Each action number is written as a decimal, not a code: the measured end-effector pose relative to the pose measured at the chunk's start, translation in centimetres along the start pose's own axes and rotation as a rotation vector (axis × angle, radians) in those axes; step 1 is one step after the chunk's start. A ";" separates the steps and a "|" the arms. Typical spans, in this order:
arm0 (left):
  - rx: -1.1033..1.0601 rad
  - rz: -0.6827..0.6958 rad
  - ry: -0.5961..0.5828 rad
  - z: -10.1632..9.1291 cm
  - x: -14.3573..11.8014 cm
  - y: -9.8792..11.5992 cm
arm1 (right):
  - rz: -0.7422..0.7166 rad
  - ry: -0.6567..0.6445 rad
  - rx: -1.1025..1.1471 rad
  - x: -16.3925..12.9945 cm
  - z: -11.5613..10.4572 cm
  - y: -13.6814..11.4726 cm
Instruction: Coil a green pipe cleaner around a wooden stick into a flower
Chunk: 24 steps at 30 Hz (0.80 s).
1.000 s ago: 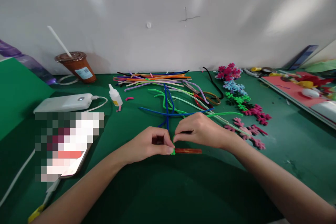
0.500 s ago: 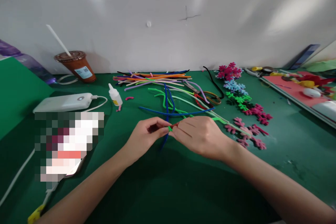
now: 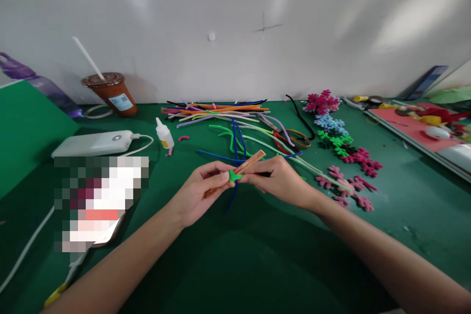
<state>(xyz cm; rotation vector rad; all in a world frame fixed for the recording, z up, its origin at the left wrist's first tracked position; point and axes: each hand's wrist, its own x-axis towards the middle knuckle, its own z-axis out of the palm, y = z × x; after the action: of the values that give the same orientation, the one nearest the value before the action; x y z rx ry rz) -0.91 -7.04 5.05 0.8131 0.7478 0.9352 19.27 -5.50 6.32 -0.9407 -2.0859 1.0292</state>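
Between my fingers is a narrow brown flat stick [image 3: 253,158], with a green pipe cleaner [image 3: 234,176] wound around it. My left hand [image 3: 200,191] is closed on the stick, its thumb pressed beside the green coil. My right hand [image 3: 279,181] pinches at the coil's right side; its fingertips are partly hidden. Just beyond the hands, blue pipe cleaners [image 3: 235,142] lie crossed on the green table [image 3: 257,255]. Pale green pipe cleaners [image 3: 279,146] stretch off to the right, near red-handled scissors [image 3: 281,142].
A pile of mixed pipe cleaners [image 3: 217,109] lies at the back. Fuzzy snowflake shapes [image 3: 333,140] line the right. At left are a glue bottle [image 3: 164,135], a power bank [image 3: 93,143], a blurred phone [image 3: 106,201] and a tilted drink cup [image 3: 112,93].
The brown stick has come into fuller view, slanting up to the right between the hands. My right hand has turned and opened away from the stick, baring more of the green coil.
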 end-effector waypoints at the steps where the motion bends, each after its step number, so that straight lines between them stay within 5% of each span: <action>1: 0.022 -0.024 -0.040 0.0 -0.1 0.1 | 0.021 -0.057 0.065 0.1 -0.3 0.1; 5: 0.306 -0.093 -0.203 0.1 -0.3 0.5 | 0.071 -0.313 0.090 0.1 -1.6 0.4; 9: 0.658 -0.086 -0.283 0.5 -0.4 1.0 | -0.090 -0.291 -0.234 0.0 -2.4 0.0; 16: 0.893 0.065 -0.111 0.8 -0.1 0.7 | -0.485 -0.077 -0.976 -0.9 -1.5 -1.5; 24: 0.906 0.230 0.083 0.4 0.3 0.0 | -0.601 0.051 -1.088 -1.1 -0.4 -1.2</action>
<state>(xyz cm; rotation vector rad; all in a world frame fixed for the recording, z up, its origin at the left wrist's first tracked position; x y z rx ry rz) -0.49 -6.91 5.18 1.6846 1.1912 0.8187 19.80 -6.79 7.29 -0.6574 -2.6106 -0.5089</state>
